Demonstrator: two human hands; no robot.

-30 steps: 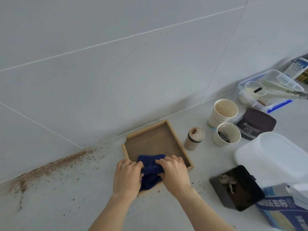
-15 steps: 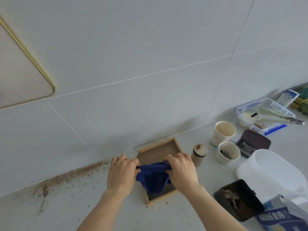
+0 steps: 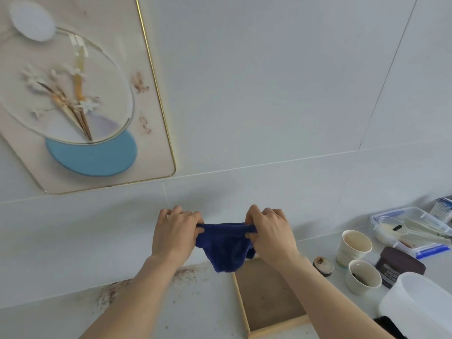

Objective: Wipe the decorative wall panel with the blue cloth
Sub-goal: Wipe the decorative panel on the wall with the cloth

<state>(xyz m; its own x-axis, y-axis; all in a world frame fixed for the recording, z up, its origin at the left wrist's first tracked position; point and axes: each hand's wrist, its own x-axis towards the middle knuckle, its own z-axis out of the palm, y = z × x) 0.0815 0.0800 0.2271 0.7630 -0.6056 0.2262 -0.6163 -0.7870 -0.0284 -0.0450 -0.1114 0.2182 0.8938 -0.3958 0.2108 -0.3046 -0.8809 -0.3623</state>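
Note:
A dark blue cloth point(image 3: 226, 248) hangs stretched between my two hands, in front of the wall and above the counter. My left hand point(image 3: 175, 234) pinches its left edge and my right hand point(image 3: 270, 234) pinches its right edge. The decorative wall panel point(image 3: 156, 77), beige with a thin gold rim, hangs on the tiled wall at the upper left. It carries a clear oval with dried flowers, a light blue disc and a few brown smudges near its right edge. The cloth is below and to the right of the panel, apart from it.
A shallow wooden tray point(image 3: 269, 304) lies on the counter under the cloth. To the right stand two paper cups point(image 3: 353, 248), a small jar point(image 3: 323, 265), a dark pouch point(image 3: 398, 266), a clear lidded box point(image 3: 413, 228) and a white tub point(image 3: 420, 302). Brown powder point(image 3: 110, 292) is spilled along the wall.
Both hands lifted the cloth out of the wooden tray and spread it apart. The view tilted up, bringing the wall panel into sight.

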